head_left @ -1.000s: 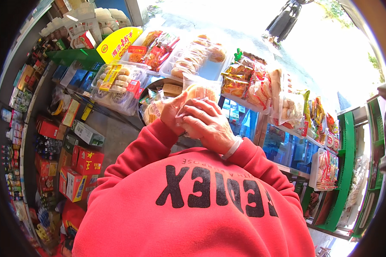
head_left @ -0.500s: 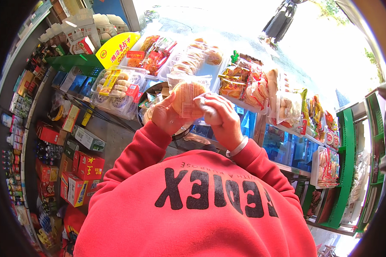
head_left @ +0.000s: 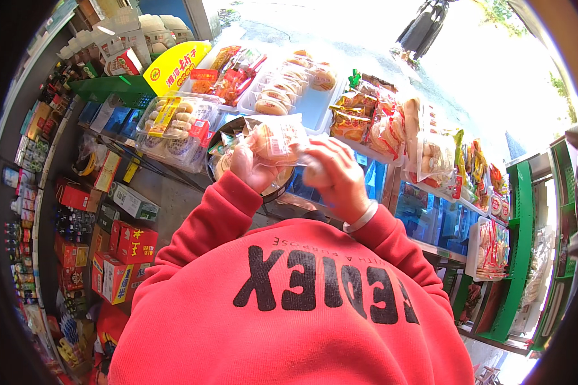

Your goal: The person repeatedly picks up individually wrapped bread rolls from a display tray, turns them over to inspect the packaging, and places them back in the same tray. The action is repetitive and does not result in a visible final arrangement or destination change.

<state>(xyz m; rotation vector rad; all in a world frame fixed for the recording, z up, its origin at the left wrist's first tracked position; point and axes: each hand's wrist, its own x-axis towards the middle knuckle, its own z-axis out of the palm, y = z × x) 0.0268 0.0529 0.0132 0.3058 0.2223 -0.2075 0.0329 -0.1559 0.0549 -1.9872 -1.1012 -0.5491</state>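
A round, light-brown bun in a clear wrapper (head_left: pixel 277 141) is held up in front of me, tilted, over the near edge of the display. My left hand (head_left: pixel 249 168) grips it from the left, thumb and fingers around its lower side. On the other side my right hand (head_left: pixel 339 172) is curled close against the wrapper's right edge. A crumpled pale cloth (head_left: pixel 313 175) is bunched in its fingers; they are slightly blurred. Just behind the bun lies a white tray (head_left: pixel 313 114) with several more wrapped round buns (head_left: pixel 277 96). Below my left hand is a round dark-rimmed basket (head_left: pixel 213 154) of wrapped snacks.
Clear boxes of small pastries (head_left: pixel 176 131) stand at left beside a yellow sign (head_left: pixel 175 64). Red and brown snack packets (head_left: pixel 366 115) fill trays at right, above blue-lit glass (head_left: pixel 424 215). Red cartons (head_left: pixel 133 242) are stacked at lower left. A person in dark clothing (head_left: pixel 424 29) is outside.
The bun has tipped from facing me to lying flatter, higher up. My right hand has shifted slightly right and down with the cloth. The bun tray behind is more exposed.
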